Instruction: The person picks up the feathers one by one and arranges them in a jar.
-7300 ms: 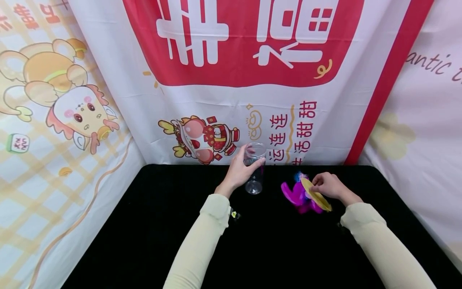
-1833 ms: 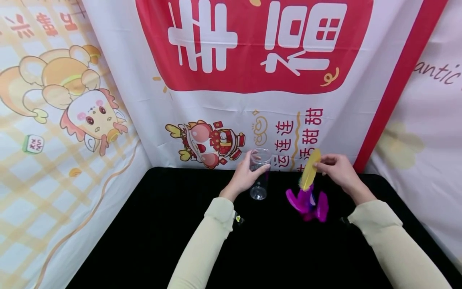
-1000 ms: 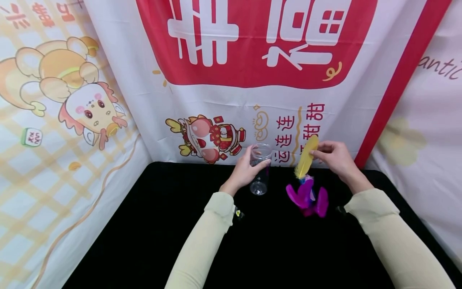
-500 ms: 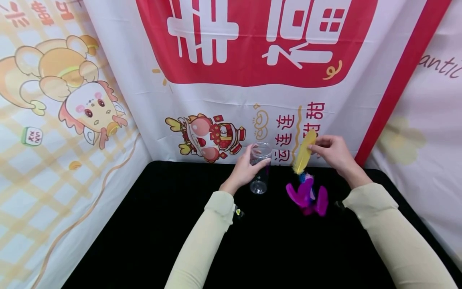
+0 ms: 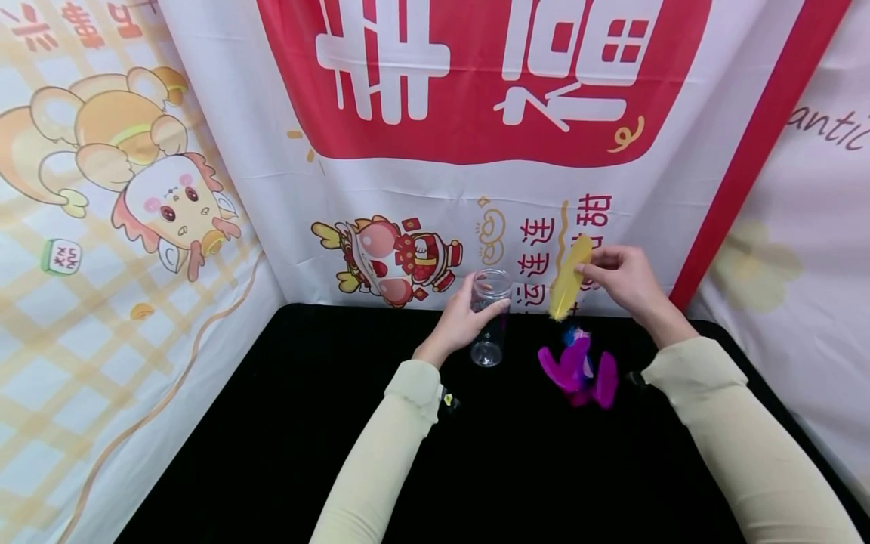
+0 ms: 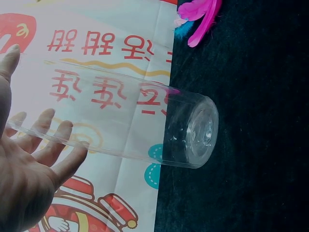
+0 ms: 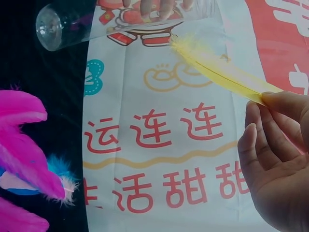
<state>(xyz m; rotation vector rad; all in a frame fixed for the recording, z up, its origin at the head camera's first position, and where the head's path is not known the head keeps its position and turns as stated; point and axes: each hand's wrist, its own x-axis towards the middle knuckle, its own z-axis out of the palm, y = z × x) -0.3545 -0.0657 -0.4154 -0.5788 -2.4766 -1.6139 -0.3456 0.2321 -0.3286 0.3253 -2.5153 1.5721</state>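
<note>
My left hand (image 5: 459,321) grips a clear plastic jar (image 5: 488,349) round its upper part, thumb on one side and fingers on the other. The jar stands upright near the back of the black table, and nothing shows inside it in the left wrist view. My right hand (image 5: 628,285) pinches a yellow feather (image 5: 569,281) between thumb and fingertips, raised to the right of the jar with its fluffy end down. Below it lies a pile of magenta feathers (image 5: 575,364) with some blue and pale pink ones (image 7: 21,183) among them.
The black table (image 5: 408,468) meets a hanging white and red printed cloth (image 5: 408,189) close behind the jar. Patterned cloths hang at the left (image 5: 136,302) and right (image 5: 782,317) sides.
My right hand has picked the yellow feather off the pile, lifted it upright, and moved it up and slightly left. The left hand keeps its hold on the jar.
</note>
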